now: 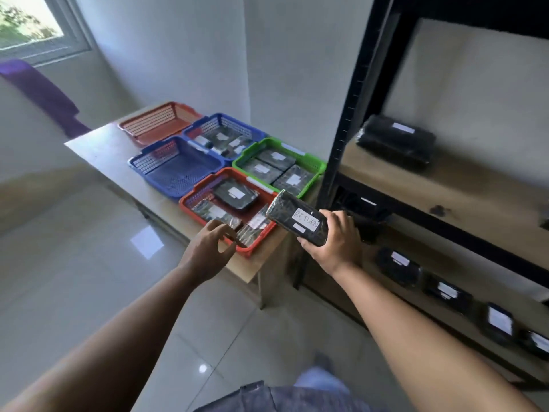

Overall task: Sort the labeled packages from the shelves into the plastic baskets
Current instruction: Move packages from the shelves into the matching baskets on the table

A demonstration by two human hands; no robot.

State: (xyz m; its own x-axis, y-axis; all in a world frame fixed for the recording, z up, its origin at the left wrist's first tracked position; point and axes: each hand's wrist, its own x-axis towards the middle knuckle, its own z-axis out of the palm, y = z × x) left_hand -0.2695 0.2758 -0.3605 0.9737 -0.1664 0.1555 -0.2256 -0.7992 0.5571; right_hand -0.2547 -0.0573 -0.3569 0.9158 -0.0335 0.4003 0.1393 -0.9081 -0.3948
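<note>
My right hand grips a black wrapped package whose white label reads "RETURN", held just right of the near red basket. That basket holds several black packages. My left hand hovers open over the basket's front edge, fingers spread, holding nothing. Behind it, a green basket holds three packages. A blue basket to the left has nothing in it. A far blue basket holds several packages.
A far red basket stands at the table's back. A black metal shelf post rises right of the table. Labeled black packages lie on the upper shelf and along the lower shelf. Tiled floor lies below.
</note>
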